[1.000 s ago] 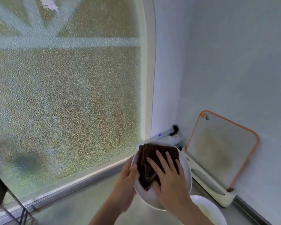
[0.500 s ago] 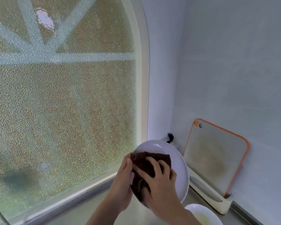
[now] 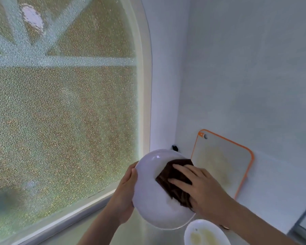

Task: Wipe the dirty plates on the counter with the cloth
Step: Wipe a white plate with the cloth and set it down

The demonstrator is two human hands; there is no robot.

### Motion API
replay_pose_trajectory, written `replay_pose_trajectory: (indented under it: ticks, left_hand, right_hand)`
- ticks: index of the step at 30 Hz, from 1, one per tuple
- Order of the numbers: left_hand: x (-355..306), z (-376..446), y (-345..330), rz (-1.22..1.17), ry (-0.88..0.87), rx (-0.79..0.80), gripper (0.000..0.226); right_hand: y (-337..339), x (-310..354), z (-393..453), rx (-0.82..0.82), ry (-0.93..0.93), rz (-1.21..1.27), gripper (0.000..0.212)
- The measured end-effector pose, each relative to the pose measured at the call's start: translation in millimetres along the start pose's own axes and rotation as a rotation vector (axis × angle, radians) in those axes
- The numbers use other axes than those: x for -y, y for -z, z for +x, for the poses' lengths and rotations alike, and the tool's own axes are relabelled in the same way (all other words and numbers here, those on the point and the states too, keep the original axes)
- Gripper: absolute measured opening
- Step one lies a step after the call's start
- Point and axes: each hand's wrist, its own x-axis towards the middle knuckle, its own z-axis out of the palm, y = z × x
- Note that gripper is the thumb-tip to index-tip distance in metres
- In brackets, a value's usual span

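Plate (image 3: 150, 184) held off the table (image 3: 145, 237), tilted up, likely to face the wiper. Left hand (image 3: 125, 195) grips the rim at 9 o'clock, bracing. Right hand (image 3: 201, 190), fingers flat, presses the cloth (image 3: 175, 175) on the plate's 3 o'clock half. Smeared plate (image 3: 205, 234) waits at 5 o'clock.

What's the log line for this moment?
wiping | left hand: grips white plate | right hand: presses brown cloth onto it | second plate: smeared

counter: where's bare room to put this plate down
Bare counter shows between the window sill and the dirty plate, under the left hand holding the white plate. The right side is crowded: that plate and the cutting board against the wall.
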Motion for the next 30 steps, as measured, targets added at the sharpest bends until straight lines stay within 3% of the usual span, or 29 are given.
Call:
replay_pose_trajectory:
  ticks: [5,8,12,19,25,30]
  left_hand:
    - [-2,1,-12,-0.043,-0.034,-0.001,0.035]
    - [2,1,-21,-0.071,-0.016,-0.01,0.036]
    - [12,2,-35,-0.072,0.072,0.0,0.034]
    - [14,2,-43,-0.157,0.139,0.048,0.037]
    - [17,-1,-42,-0.13,0.115,0.019,0.037]
    - [17,-2,-46,-0.156,0.132,0.005,0.034]
  right_hand:
    - [-6,24,-21,-0.101,-0.084,0.123,0.065]
    - [-27,37,-32,-0.189,-0.126,0.157,0.051]
    - [-57,60,-30,-0.318,-0.004,0.103,0.032]
    - [-35,44,10,-0.289,-0.16,-0.059,0.053]
    - [-22,8,10,-0.285,-0.376,-0.146,0.052]
    - [-24,23,-25,-0.273,-0.397,-0.107,0.055]
